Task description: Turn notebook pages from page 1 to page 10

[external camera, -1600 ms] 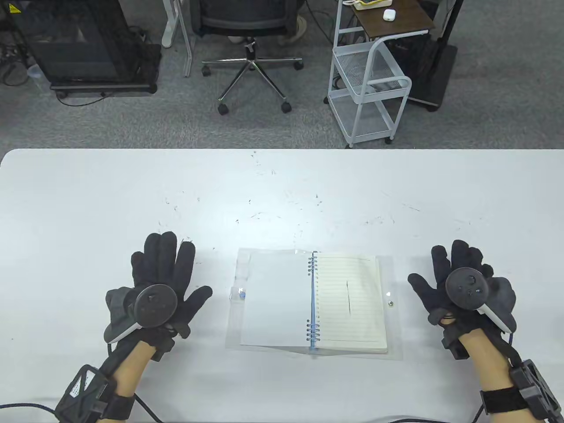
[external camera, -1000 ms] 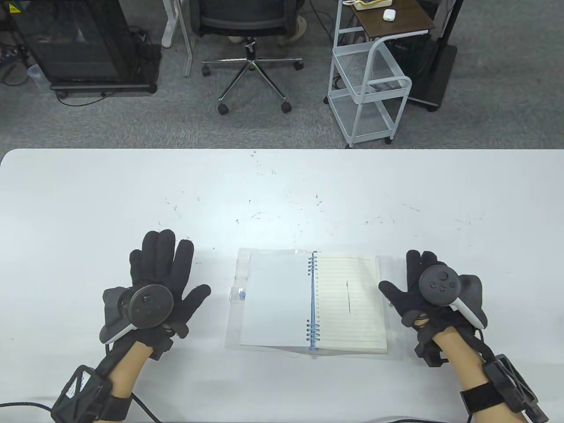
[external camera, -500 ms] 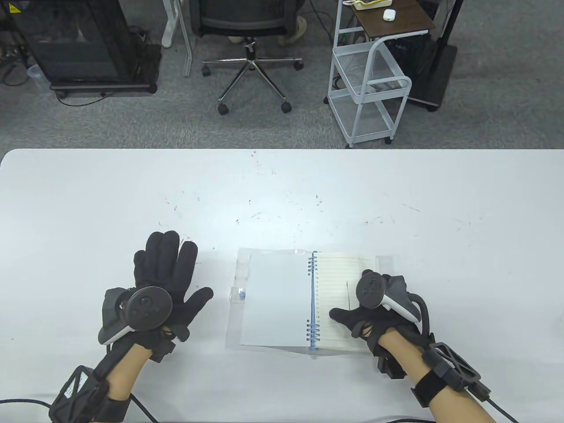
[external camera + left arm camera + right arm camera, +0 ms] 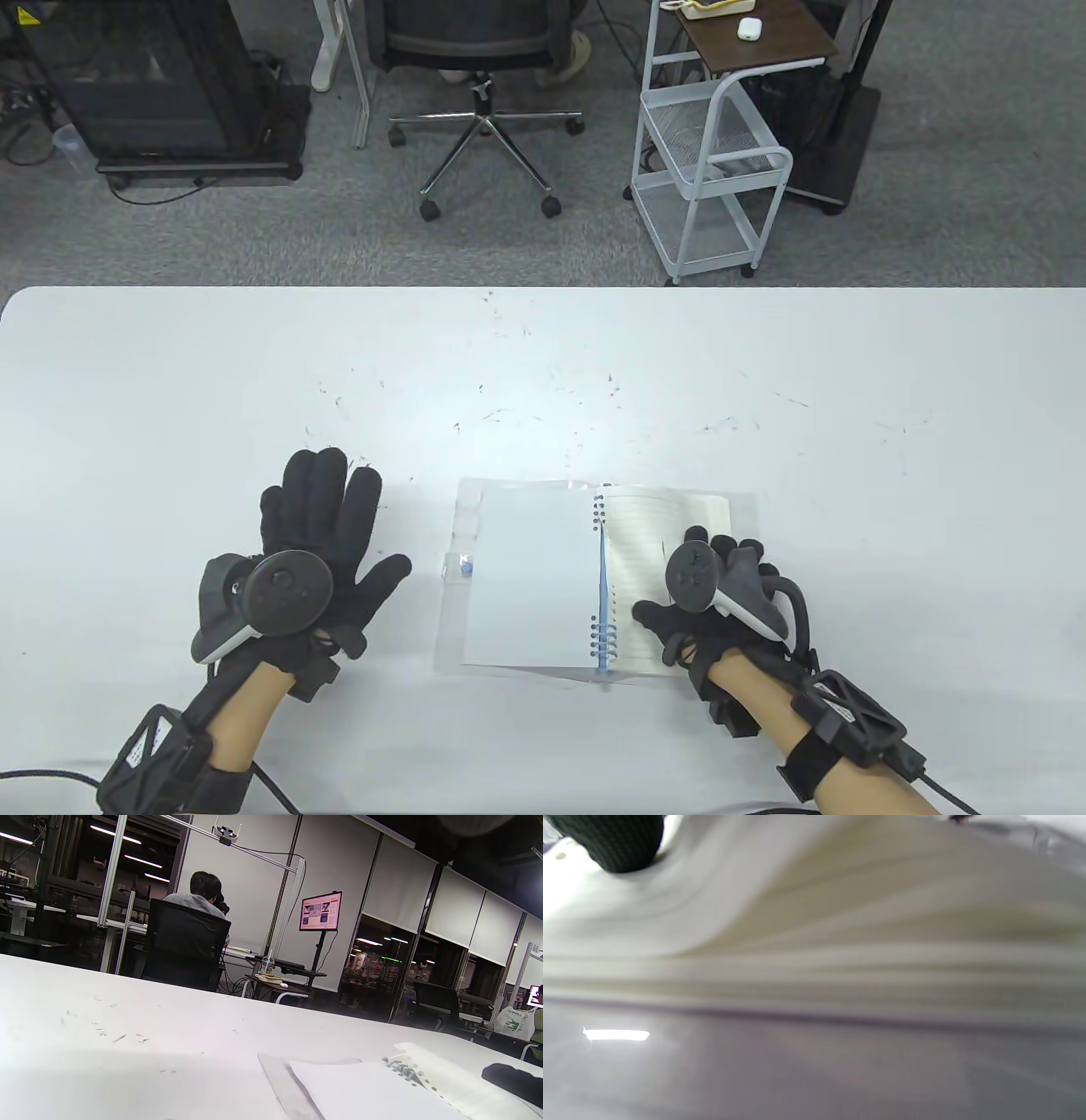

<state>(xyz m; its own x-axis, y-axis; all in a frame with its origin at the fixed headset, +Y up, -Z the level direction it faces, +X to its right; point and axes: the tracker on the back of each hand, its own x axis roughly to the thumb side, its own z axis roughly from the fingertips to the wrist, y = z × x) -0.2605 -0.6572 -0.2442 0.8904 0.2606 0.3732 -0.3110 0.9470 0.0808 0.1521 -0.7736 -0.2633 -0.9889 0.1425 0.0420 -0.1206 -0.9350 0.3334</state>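
Notebooks: I count one spiral notebook (image 4: 594, 577), lying open on the table (image 4: 543, 373).
Gloved hands: I see two, my left hand (image 4: 318, 543) and my right hand (image 4: 713, 603).
Trackers: two, one strapped to the back of each hand.
Wrist units: two, one on each forearm.
Tables: one white table in front of me.
Office chairs: one office chair (image 4: 484, 51) beyond the table.
Wire carts: one white wire cart (image 4: 713, 161).
Earbud cases: one white earbud case (image 4: 747, 28) on the cart top.
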